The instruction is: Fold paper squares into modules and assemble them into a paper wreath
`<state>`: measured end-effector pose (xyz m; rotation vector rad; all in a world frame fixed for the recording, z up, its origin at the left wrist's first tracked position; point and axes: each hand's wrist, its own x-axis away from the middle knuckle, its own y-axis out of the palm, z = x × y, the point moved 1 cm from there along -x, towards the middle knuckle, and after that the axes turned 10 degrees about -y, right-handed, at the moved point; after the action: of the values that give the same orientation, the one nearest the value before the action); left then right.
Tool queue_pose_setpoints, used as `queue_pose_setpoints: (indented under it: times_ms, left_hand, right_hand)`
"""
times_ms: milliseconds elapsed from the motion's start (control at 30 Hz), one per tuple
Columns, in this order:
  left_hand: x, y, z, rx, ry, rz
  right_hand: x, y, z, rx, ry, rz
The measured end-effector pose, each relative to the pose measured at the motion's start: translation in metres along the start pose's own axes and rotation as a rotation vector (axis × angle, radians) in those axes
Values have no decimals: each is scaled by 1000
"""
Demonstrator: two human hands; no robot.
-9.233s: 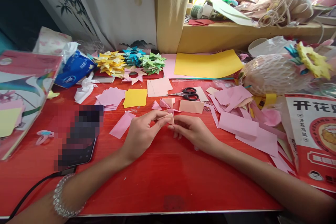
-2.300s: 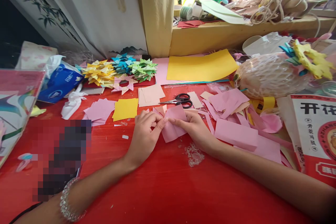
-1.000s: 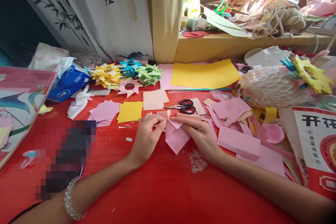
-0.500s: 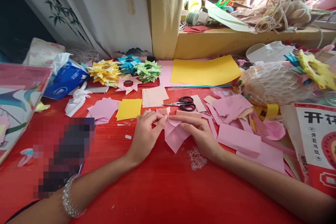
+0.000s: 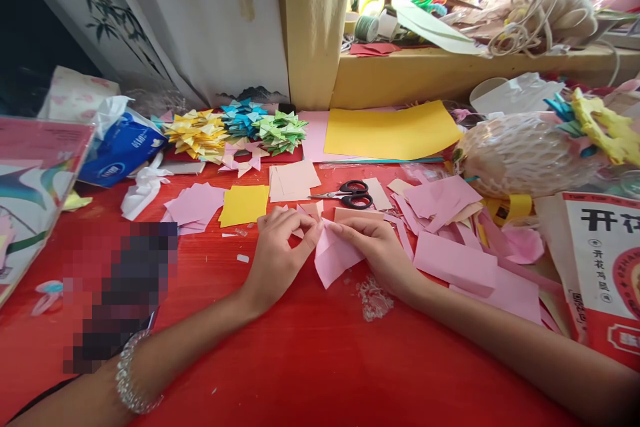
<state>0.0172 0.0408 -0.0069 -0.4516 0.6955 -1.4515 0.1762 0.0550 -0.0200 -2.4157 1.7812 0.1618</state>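
Head view: both hands meet over the red table (image 5: 310,360), the left hand (image 5: 277,257) and right hand (image 5: 380,250) each pinching the top edge of a pink paper (image 5: 333,257) lying between them, fingertips nearly touching. Black scissors (image 5: 350,193) rest just behind, a yellow square (image 5: 244,205) to the left.

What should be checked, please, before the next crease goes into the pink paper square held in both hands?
1. Left hand and right hand both pinch the pink paper square: ok.
2. Square rests on the red tabletop: ok.
3. Edges aligned under the fingers: cannot tell.
4. Black-handled scissors lie apart behind the hands: ok.
5. Crumpled clear scrap lies apart from the square: ok.
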Motion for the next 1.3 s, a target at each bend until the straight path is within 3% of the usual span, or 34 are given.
queue_pose_setpoints:
  times_ms: [600, 1033, 1300]
  left_hand:
    - [-1, 2, -1, -22, 32, -41]
    - [-2, 4, -1, -56, 0, -90]
    - [-3, 6, -3, -64, 16, -100]
  right_hand:
    - [1, 0, 1, -46, 67, -10]
    - [-3, -1, 1, 91, -105, -43]
    - [-1, -1, 2, 109, -63, -50]
